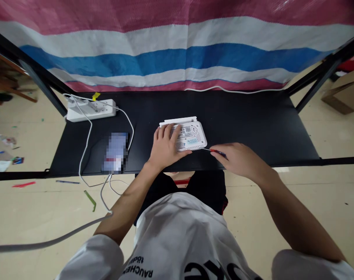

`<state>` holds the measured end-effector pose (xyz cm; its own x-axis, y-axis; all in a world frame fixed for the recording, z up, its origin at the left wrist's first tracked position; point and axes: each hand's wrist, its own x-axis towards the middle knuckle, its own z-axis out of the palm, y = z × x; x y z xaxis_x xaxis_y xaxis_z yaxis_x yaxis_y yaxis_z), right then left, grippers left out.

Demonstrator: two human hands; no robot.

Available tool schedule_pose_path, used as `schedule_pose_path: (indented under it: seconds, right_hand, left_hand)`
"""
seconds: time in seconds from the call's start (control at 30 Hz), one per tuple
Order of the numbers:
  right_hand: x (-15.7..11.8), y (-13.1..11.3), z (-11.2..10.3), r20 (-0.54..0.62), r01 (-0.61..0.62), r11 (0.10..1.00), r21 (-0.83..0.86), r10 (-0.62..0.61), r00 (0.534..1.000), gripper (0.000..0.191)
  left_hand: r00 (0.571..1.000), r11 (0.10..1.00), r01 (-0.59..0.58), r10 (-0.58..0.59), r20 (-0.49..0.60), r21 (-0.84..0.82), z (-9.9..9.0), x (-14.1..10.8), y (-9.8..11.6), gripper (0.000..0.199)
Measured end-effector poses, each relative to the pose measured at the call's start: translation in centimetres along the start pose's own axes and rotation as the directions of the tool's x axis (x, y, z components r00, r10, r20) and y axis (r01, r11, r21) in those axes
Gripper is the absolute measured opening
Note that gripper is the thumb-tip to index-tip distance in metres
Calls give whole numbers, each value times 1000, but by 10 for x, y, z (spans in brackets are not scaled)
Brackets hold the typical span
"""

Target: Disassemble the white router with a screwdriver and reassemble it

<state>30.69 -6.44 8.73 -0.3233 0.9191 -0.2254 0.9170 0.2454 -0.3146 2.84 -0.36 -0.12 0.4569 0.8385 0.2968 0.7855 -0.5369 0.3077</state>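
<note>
A white router-like box (pixel 194 136) lies on the black table (pixel 241 112), its labelled, perforated face up and a white antenna bar (pixel 178 121) along its far side. My left hand (pixel 166 146) rests on the left part of the box, fingers spread over its top and thumb along the near edge. In my right hand (pixel 238 157) is a screwdriver with a red and dark handle (pixel 219 153). Its thin shaft points left and meets the near right edge of the box; the exact contact at the tip is too small to tell.
A white power strip (pixel 106 108) with plugs and cables sits at the table's back left. Nearer stands a blurred-out phone (pixel 117 151) beside a white cable (pixel 85 149). Behind hangs a striped sheet (pixel 165 58). A cardboard box (pixel 347 91) is on the floor at right.
</note>
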Motion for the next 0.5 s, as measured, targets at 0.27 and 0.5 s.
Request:
schedule_pose_path:
  seconds: [0.27,0.5]
  right_hand:
    - [-1,-9,-5,9,-35,993,-109,36,999,35]
    - [1,-25,-4,22,-64,969,-238,71,997,38]
  left_hand:
    - [999,999,39,-38,-26,16,3,-2,3,113]
    - [1000,1000,16,-16,-9,-3,1,-1,-1,113]
